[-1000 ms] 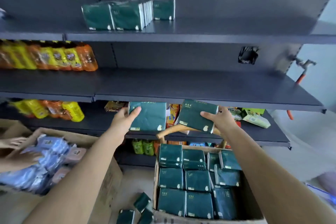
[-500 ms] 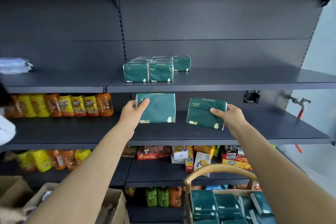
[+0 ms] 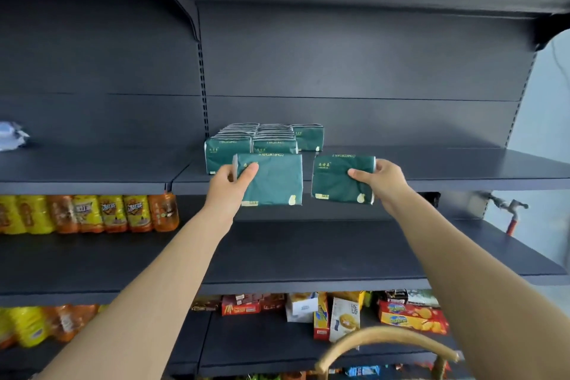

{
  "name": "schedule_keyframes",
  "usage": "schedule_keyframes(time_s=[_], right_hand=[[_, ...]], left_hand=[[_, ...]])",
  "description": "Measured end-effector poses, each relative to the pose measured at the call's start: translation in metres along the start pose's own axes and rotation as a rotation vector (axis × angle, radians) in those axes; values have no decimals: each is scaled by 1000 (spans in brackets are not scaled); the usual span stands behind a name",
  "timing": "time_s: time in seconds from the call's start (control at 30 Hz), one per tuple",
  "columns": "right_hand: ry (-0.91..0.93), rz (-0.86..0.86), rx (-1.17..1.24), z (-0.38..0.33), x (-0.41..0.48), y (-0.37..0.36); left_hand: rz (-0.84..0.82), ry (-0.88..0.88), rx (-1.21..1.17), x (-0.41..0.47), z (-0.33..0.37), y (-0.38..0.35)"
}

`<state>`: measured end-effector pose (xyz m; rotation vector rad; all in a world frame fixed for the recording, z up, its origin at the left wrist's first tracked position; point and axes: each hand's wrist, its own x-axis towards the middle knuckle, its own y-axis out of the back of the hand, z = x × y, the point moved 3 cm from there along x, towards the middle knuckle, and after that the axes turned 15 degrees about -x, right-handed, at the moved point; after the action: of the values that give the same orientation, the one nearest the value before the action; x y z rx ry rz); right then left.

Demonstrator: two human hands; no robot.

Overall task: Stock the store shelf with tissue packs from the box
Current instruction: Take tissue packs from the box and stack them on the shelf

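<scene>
Each of my hands holds up a dark green tissue pack in front of the dark upper shelf [image 3: 447, 168]. My left hand [image 3: 229, 182] grips one green pack [image 3: 274, 180] by its left edge. My right hand [image 3: 381, 180] pinches a second green pack [image 3: 336, 179] by its right edge. Both packs hang at the shelf's front edge, just below and in front of the stocked tissue packs [image 3: 262, 140], which stand upright in rows on that shelf. The box is out of view.
Orange and yellow bottles [image 3: 92, 213] line the shelf below on the left. Snack boxes [image 3: 413, 315] fill a lower shelf. A curved wooden handle [image 3: 385, 338] arcs at the bottom. A pale wrapped item [image 3: 12, 136] lies at the far left of the upper shelf. A tap [image 3: 509, 208] juts at right.
Both hands have risen with their packs from the box up to the front edge of the upper shelf. The view has tilted up, so the box has dropped out of sight.
</scene>
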<state>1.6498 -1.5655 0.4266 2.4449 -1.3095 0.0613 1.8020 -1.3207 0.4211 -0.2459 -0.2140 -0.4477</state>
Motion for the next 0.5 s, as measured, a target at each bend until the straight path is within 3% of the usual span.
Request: schedule_keyframes(time_s=[0.33,0.5], right_hand=[[78,-45,-51,-13,154,-39],[83,19,-210,1,234,-66]], left_hand=[[60,-85,50,91,-1,-38],[95,-111,67,125,-7,-52]])
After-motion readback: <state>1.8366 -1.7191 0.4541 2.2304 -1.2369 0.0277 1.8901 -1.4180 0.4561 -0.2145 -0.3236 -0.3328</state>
